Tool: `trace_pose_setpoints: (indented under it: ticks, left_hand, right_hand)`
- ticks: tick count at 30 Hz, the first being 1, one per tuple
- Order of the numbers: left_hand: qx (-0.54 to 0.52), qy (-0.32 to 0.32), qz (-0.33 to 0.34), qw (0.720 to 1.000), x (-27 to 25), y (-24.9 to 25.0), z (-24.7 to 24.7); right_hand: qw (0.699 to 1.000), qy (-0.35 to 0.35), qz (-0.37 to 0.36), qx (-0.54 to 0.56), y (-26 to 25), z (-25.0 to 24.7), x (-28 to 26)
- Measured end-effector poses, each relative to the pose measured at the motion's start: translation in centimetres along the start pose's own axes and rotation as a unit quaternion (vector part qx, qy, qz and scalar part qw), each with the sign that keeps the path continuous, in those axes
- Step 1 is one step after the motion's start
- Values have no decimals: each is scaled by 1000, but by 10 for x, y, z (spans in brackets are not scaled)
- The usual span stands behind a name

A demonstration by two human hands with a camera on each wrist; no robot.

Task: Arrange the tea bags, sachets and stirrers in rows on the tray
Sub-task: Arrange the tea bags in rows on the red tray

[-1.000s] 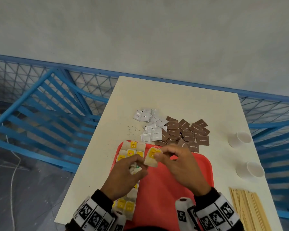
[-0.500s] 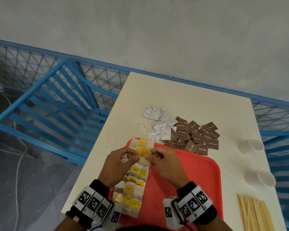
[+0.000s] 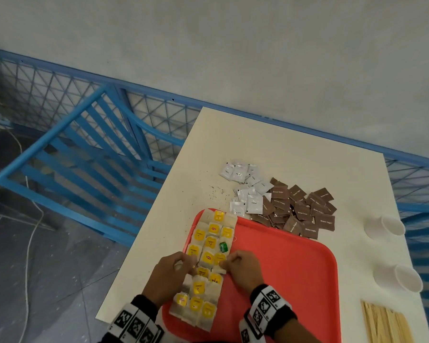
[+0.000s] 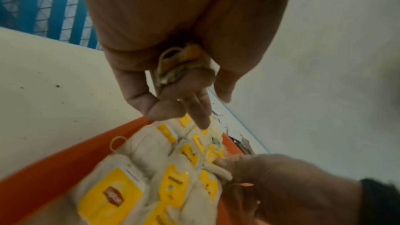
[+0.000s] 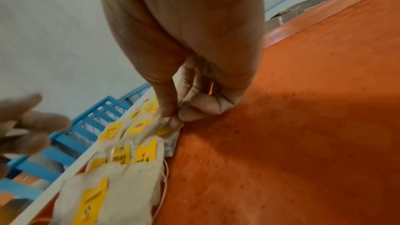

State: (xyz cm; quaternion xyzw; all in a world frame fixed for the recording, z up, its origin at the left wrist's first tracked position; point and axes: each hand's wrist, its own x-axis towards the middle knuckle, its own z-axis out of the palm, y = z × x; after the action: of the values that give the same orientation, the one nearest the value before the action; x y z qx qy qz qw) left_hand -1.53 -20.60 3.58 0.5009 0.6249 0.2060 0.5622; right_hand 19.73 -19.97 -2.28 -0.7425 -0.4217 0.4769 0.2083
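Tea bags (image 3: pixel 209 243) with yellow tags lie in rows along the left side of the red tray (image 3: pixel 282 268). My right hand (image 3: pixel 227 262) pinches the edge of one tea bag (image 5: pixel 168 131) in the right column, low on the tray. My left hand (image 3: pixel 183 264) hovers at the left column with a crumpled bundle of tea bags (image 4: pixel 184 64) held in its palm and one finger pointing down at the rows. White sachets (image 3: pixel 248 191) and brown sachets (image 3: pixel 300 209) lie heaped on the table beyond the tray. Wooden stirrers (image 3: pixel 386 325) lie at the lower right.
Two white paper cups (image 3: pixel 386 226) (image 3: pixel 401 278) lie on their sides at the table's right edge. A blue chair (image 3: pixel 84 157) and a blue mesh rail stand to the left of the table. Loose tea crumbs dot the table near the sachets.
Both hands have come down from above the tray to the rows. The tea bag held up between them now lies in the right column, still pinched by my right hand.
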Motion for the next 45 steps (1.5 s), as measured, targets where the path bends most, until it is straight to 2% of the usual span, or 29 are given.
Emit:
trace_pose_setpoints:
  ticks: [3, 6, 8, 13, 19, 23, 28, 31, 34, 37, 38, 40, 41, 43, 45]
  left_hand:
    - [-172, -16, -103, 980, -2, 17, -2]
    - [-376, -64, -176, 908, -1, 25, -8]
    - [-449, -94, -184, 869, -2, 31, -11]
    - [-509, -133, -149, 838, 0, 47, -6]
    - [-498, -147, -125, 845, 7, 71, 23]
    - [-466, -199, -105, 856, 6, 90, 38]
    - [-399, -249, -103, 876, 4, 98, 44]
    - [-389, -254, -119, 878, 0, 99, 46]
    - [-377, -266, -127, 878, -3, 98, 46]
    - [-397, -261, -153, 866, -3, 94, 48]
    - [-410, -258, -164, 859, -3, 95, 50]
    - [-417, -262, -163, 855, -5, 100, 51]
    - [-409, -258, -153, 862, -6, 103, 51]
    - [-369, -234, -123, 891, -5, 109, 49]
    - [-312, -189, -82, 927, -4, 114, 45]
  right_hand:
    - [999, 35, -2, -21, 0, 3, -1]
    - [998, 39, -9, -48, -4, 1, -3]
    - [998, 33, -21, -49, -11, -7, -5]
    - [992, 12, -127, 4, -46, -45, -25]
    - [962, 11, -272, -25, -85, -79, -70]
    - [900, 2, -397, -181, -81, -84, -87]
    - [855, 9, -446, -264, -79, -106, -92]
    - [847, -13, -454, -275, -79, -113, -95]
    - [838, 5, -466, -285, -79, -113, -95]
    - [848, 13, -462, -259, -82, -113, -94]
    - [863, 6, -451, -225, -85, -113, -95]
    - [910, 10, -404, -88, -95, -118, -99]
    - [931, 16, -365, 5, -101, -123, -100]
    - [949, 5, -273, 159, -109, -136, -100]
    - [955, -16, -231, 186, -113, -148, -98]
